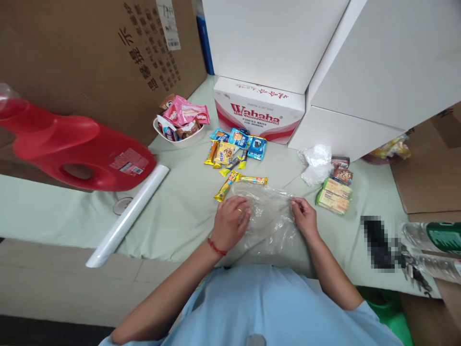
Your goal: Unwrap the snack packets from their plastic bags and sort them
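Note:
A clear plastic bag (270, 216) lies crumpled on the cloth in front of me, between both hands. My left hand (232, 223), with a ring and a red wrist string, curls its fingers at the bag's left side. My right hand (304, 217) pinches the bag's upper right edge between thumb and fingers. Just beyond the bag are two yellow snack sticks (252, 179). Behind them lies a pile of small packets, with blue sachets (238, 138) and a yellow biscuit packet (225, 153). To the right of my right hand is a green-and-yellow cracker pack (334, 196).
A white bowl of snacks (180, 139) stands at back left, near a red jug (82, 149) and a white roll (129, 214). A Wahaha carton (259, 110) stands behind. Crumpled clear plastic (317, 163), keys (414, 271) and bottles (432, 238) are at right.

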`<state>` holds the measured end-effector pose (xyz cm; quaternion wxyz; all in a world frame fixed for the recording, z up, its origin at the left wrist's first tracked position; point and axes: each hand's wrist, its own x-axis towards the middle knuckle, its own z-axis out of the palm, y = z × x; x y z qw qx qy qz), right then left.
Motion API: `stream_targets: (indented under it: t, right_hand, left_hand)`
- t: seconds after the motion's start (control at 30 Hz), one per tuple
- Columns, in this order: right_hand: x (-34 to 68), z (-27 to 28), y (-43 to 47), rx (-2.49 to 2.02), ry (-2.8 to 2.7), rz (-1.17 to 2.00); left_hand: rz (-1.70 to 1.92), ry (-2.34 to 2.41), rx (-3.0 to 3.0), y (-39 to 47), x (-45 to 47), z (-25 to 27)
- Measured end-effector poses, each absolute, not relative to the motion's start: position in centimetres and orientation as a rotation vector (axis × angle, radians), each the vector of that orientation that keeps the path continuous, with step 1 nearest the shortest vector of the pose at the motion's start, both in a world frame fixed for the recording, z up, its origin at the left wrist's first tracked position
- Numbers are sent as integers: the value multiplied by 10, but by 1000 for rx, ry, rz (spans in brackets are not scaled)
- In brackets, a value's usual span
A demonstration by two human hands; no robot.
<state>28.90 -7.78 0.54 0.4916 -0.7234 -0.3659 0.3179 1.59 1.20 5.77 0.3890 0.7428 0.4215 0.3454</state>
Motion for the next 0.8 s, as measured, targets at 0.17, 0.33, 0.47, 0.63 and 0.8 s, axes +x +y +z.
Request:
stream_targets:
  t: [0.17, 0.33, 0.47, 0.63, 0.8]
  right_hand:
    - [298, 12, -72, -1836, -993, 772]
    - [307, 13, -78, -1843, -938, 791]
    - [307, 13, -80, -1875, -902, 786]
    - [307, 10, -79, -1904, -954, 750]
    - [308, 8, -80, -1901, -976, 728]
  left_hand:
    - [531, 1126, 2250, 4, 3, 27]
    - [614, 1141, 2341, 4, -23, 1]
    - [746, 1148, 2270, -5, -26, 1]
    - [696, 1600, 2098, -16, -9, 11]
    - [655, 1660, 2040, -19, 10, 20]
